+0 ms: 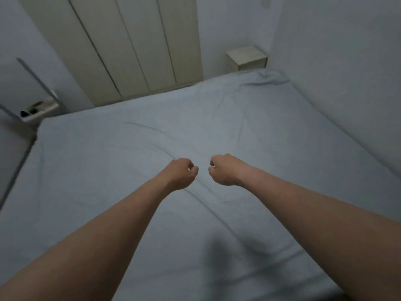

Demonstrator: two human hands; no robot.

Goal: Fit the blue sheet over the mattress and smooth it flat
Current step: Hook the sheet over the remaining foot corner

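The blue sheet (134, 170) covers the whole mattress, with a few long shallow creases across its middle and bunched folds at the far right corner (267, 78). Both my arms reach out over the centre of the bed. My left hand (183, 173) is curled into a loose fist with nothing visible in it. My right hand (223, 169) is curled the same way, a short gap from the left. A crease runs under and between the two fists. Whether the fists touch the sheet I cannot tell.
A cream panelled headboard (134, 46) stands against the far wall. A small cream box (247, 57) sits beyond the far right corner. A wall (347, 72) runs along the right side of the bed. A low shelf with dark items (36, 109) is at the left.
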